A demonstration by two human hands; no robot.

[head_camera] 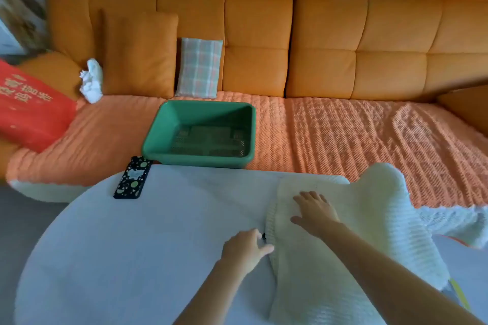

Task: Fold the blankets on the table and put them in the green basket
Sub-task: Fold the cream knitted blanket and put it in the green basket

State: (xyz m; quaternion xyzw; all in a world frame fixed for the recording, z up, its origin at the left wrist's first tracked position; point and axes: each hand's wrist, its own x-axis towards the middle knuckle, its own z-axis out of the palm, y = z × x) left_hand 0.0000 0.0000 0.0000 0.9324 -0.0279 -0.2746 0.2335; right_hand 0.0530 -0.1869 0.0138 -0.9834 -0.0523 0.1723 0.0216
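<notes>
A cream knitted blanket lies over the right side of the white round table, with parts hanging off the far right edge. My right hand rests flat on top of it, fingers spread. My left hand sits at the blanket's left edge with fingers curled toward the fabric; whether it pinches the edge I cannot tell. The green basket stands empty on the sofa seat just beyond the table's far edge.
A phone in a dark patterned case lies at the table's far left edge. The orange sofa carries a plaid cushion, an orange pillow, a white crumpled cloth and a red bag at left.
</notes>
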